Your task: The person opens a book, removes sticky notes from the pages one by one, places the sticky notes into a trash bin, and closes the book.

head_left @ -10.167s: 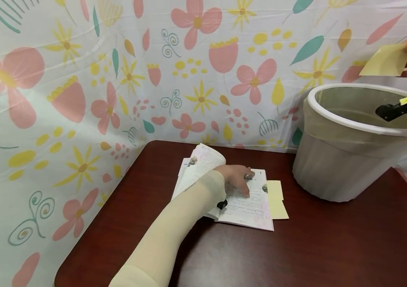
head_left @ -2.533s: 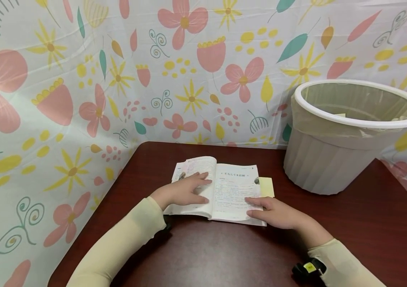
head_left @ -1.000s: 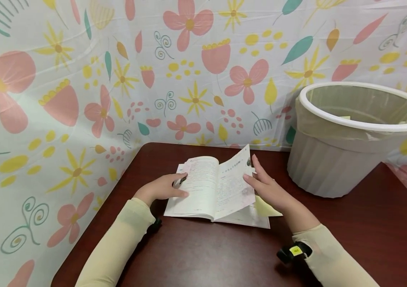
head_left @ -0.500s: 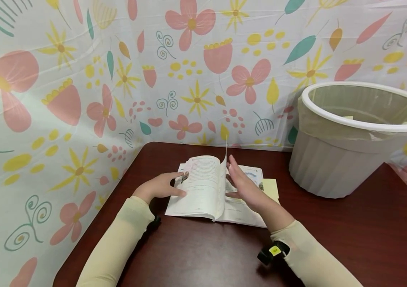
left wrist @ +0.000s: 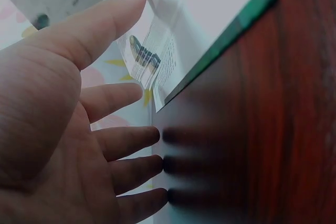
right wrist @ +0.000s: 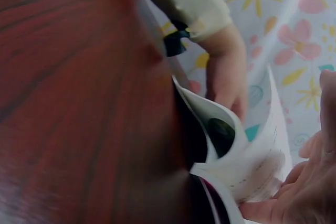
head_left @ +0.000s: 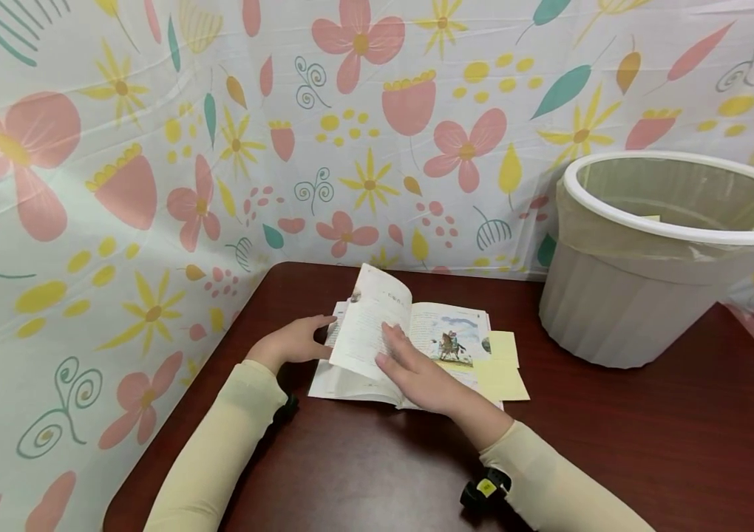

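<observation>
Your left hand (head_left: pixel 292 341): fingers spread, thumb apart. Your right hand (head_left: pixel 422 375): fingers extended, forward-left. Both forearms (head_left: pixel 217 451) angle inward.

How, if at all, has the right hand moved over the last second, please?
Yes: judged against the bin in the head view, the right hand has moved left, across the book.

Left sleeve (head_left: pixel 214 443): long, plain cream fabric, close-fitting, soft creases, faint grey-green patch near the cuff. Right sleeve (head_left: pixel 570 484): same cream fabric, ends at the wrist. Right unit (head_left: pixel 474 496), at that cuff: small, black, blocky; bears one yellow label (head_left: pixel 486 487), dark marking too small to read. Left unit (head_left: pixel 286 408): black, mostly hidden by the sleeve; shows dark and angular from the right wrist. Left hand (head_left: pixel 290 344) and right hand (head_left: pixel 425 380): bare.
</observation>
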Demonstrator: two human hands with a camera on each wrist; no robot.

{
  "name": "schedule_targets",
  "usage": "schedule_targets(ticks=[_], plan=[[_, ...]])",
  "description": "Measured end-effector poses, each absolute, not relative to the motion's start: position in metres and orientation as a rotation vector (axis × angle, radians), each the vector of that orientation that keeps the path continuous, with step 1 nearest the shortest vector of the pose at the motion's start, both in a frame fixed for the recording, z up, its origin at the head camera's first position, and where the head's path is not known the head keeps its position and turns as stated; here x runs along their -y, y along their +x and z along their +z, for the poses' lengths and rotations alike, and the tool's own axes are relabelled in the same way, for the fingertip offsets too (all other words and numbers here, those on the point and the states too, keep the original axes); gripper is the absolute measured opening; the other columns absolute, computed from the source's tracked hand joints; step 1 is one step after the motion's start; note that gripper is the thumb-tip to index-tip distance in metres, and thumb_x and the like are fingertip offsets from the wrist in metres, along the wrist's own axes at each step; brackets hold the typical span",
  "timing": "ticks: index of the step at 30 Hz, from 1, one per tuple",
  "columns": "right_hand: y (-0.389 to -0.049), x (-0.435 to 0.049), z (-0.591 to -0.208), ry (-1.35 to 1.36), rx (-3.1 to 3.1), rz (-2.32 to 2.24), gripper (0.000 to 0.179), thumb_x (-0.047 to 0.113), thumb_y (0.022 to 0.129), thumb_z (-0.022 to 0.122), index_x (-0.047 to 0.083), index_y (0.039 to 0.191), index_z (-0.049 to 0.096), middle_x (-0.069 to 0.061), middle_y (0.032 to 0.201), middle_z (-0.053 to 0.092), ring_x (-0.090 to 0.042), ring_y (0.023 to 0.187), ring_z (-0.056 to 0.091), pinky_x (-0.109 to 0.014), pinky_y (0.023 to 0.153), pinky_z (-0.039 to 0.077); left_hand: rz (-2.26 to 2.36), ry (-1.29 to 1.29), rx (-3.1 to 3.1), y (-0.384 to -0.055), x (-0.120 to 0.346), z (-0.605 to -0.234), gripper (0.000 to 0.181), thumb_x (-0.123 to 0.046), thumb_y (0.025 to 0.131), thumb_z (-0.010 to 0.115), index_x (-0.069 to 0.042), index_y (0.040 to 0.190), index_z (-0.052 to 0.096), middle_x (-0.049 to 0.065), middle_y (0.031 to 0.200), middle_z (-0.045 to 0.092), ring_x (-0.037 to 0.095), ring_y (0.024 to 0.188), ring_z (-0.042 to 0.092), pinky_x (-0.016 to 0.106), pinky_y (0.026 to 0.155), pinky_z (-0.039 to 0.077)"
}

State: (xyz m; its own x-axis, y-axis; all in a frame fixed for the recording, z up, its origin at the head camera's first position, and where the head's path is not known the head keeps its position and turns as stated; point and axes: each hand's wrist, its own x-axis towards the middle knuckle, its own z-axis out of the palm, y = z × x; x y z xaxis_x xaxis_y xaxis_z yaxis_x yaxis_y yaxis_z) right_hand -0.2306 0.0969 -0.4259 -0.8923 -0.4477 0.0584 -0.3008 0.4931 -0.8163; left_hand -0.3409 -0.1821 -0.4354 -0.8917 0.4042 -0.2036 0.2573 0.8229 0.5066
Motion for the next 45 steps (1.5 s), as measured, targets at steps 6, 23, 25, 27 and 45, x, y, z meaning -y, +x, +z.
schedule_targets(ticks=[6, 23, 25, 27, 45], plan=[[-0.225, -0.092, -0.433, -0.651, -2.594, -1.214, 0.075, 0.057, 0.105, 0.046, 0.020, 0.166, 0.022, -0.014, 0.174, 0.002, -0.035, 0.162, -0.001, -0.060, 0.129, 0.010, 0.683, 0.460, -2.730, -0.346, 0.186, -0.439, 0.085, -0.044, 0.088, 0.078, -0.023, 0.161, 0.039, 0.008, 0.165, 0.040, 0.031, 0.154, 0.036, 0.055, 0.122, 0.035], [-0.227, -0.099, -0.439, -0.840, -2.517, -1.037, 0.066, 0.057, 0.104, 0.050, 0.008, 0.148, 0.056, -0.011, 0.170, 0.024, -0.038, 0.161, -0.002, -0.060, 0.129, 0.010, 0.752, 0.531, -2.715, -0.339, 0.181, -0.435, 0.065, -0.027, 0.096, 0.066, -0.025, 0.158, 0.044, 0.005, 0.160, 0.047, 0.028, 0.149, 0.042, 0.053, 0.120, 0.038], [-0.228, -0.100, -0.438, -0.856, -2.502, -1.049, 0.064, 0.055, 0.104, 0.052, 0.008, 0.147, 0.058, -0.011, 0.170, 0.027, -0.038, 0.161, -0.001, -0.060, 0.129, 0.011, 0.769, 0.555, -2.718, -0.338, 0.178, -0.435, 0.063, -0.028, 0.098, 0.065, -0.025, 0.158, 0.045, 0.004, 0.160, 0.048, 0.028, 0.150, 0.042, 0.052, 0.121, 0.037], [-0.228, -0.102, -0.437, -0.868, -2.487, -1.066, 0.063, 0.053, 0.104, 0.053, 0.008, 0.146, 0.058, -0.011, 0.169, 0.028, -0.037, 0.161, 0.000, -0.060, 0.128, 0.012, 0.778, 0.576, -2.723, -0.336, 0.174, -0.436, 0.062, -0.031, 0.099, 0.066, -0.025, 0.157, 0.045, 0.004, 0.160, 0.048, 0.027, 0.150, 0.042, 0.052, 0.120, 0.038], [-0.232, -0.111, -0.431, -0.945, -2.488, -1.115, 0.050, 0.043, 0.103, 0.061, 0.008, 0.138, 0.067, -0.012, 0.163, 0.042, -0.041, 0.160, 0.013, -0.060, 0.127, 0.018, 1.106, 0.763, -2.744, -0.333, 0.147, -0.440, 0.048, -0.038, 0.099, 0.067, -0.025, 0.145, 0.061, 0.002, 0.136, 0.067, 0.021, 0.118, 0.064, 0.042, 0.095, 0.055]])
